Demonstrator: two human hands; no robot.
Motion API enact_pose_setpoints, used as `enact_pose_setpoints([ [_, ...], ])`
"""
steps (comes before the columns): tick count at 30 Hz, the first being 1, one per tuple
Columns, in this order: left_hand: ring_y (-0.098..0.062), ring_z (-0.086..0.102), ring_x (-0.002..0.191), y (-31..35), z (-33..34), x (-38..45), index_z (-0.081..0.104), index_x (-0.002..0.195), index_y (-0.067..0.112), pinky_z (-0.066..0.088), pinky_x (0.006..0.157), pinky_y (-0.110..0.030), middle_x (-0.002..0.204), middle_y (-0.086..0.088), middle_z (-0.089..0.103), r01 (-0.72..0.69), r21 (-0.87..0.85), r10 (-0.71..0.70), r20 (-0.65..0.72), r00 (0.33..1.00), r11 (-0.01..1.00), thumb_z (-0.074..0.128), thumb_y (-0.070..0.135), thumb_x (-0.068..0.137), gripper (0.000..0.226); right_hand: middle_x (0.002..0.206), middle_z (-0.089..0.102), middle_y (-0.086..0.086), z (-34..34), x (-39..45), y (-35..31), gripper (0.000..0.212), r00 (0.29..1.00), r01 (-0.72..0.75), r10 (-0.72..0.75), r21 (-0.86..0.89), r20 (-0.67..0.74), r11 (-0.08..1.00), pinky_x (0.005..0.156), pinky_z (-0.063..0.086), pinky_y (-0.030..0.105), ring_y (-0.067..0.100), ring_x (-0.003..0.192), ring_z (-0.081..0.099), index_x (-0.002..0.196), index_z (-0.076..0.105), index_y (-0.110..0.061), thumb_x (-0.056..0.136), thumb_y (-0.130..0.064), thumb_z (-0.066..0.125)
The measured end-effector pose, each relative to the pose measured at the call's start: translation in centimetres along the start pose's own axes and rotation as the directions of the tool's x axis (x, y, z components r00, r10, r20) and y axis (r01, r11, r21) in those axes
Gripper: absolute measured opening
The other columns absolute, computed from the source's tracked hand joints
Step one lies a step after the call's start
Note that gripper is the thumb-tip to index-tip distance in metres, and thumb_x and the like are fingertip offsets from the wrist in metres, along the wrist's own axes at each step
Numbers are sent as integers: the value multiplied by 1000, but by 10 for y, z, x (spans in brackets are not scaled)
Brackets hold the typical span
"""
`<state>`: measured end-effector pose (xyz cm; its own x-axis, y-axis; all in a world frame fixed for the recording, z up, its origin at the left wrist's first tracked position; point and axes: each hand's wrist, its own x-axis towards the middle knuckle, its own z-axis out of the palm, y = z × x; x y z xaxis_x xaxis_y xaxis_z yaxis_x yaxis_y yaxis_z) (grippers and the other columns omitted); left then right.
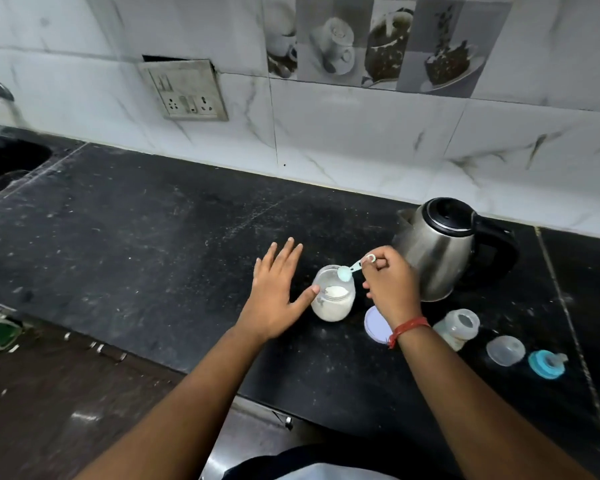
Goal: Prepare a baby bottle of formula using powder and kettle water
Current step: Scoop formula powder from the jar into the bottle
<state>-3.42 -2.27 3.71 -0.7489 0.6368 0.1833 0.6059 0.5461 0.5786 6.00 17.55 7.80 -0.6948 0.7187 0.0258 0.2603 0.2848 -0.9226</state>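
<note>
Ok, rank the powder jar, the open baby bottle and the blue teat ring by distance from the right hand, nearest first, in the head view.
From the right hand:
1. Powder jar, just to its left, under the scoop.
2. Baby bottle, right of the wrist, lying tilted.
3. Blue teat ring, farthest right on the counter.

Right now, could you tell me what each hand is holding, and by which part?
The right hand pinches the scoop by its handle end. The left hand holds nothing; its thumb touches the jar.

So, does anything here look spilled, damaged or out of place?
Yes. The switch plate on the wall sits crooked, with a dark gap above it. White specks dot the black counter; I cannot tell if they are spilled powder.
</note>
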Motion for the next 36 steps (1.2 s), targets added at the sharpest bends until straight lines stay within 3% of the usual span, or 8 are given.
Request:
enact_pose_setpoints([
  [5, -17, -21, 158, -16, 2, 0, 2, 165, 33, -6, 127, -55, 172, 12, -13, 63, 53, -67, 82, 994, 997, 30, 78, 92, 90, 80, 59, -7, 21, 3, 6, 11, 984, 175, -165, -270, 61, 947, 67, 47, 30, 6, 70, 57, 78, 66, -19, 87, -13, 67],
  [15, -18, -22, 157, -19, 12, 9, -2, 164, 33, -6, 128, -55, 171, 12, -17, 91, 3, -90, 130, 987, 996, 38, 69, 97, 85, 102, 51, -4, 36, 13, 14, 10, 977, 124, -33, -431, 212, 894, 81, 54, 38, 18, 90, 60, 89, 73, -19, 91, -26, 67],
  [22, -18, -22, 157, -13, 21, 13, -3, 164, 34, -6, 127, -56, 171, 12, -18, 111, -39, -105, 128, 986, 993, 31, 76, 93, 89, 103, 47, -6, 32, 19, 16, 11, 954, 133, 18, -480, 298, 867, 82, 54, 35, 17, 89, 61, 91, 75, -22, 93, -26, 65],
  [28, -18, -22, 157, 2, 20, 15, -2, 164, 32, -6, 127, -56, 171, 11, -18, 110, -33, -106, 92, 990, 993, 25, 81, 89, 93, 105, 51, -8, 20, 17, 19, 9, 960, 174, -59, -415, 275, 893, 84, 55, 36, 15, 94, 61, 99, 72, -27, 91, -27, 68],
  [33, -18, -23, 157, 27, 19, 22, 4, 165, 28, -10, 127, -55, 172, 8, -17, -10, 24, 10, 2, 1000, 1000, 30, 75, 95, 88, 101, 51, -9, -6, 12, 20, 9, 973, 204, -152, -336, 176, 920, 81, 49, 27, 7, 91, 56, 101, 71, -23, 92, -25, 68],
  [36, -22, -21, 158, 52, 21, 29, 8, 165, 26, -10, 127, -55, 173, 4, -12, -131, 83, 135, -38, 990, 988, 31, 70, 97, 84, 99, 51, -10, -29, 7, 23, 7, 973, 227, -204, -284, 109, 932, 82, 50, 27, 5, 91, 55, 100, 70, -23, 93, -23, 68],
])
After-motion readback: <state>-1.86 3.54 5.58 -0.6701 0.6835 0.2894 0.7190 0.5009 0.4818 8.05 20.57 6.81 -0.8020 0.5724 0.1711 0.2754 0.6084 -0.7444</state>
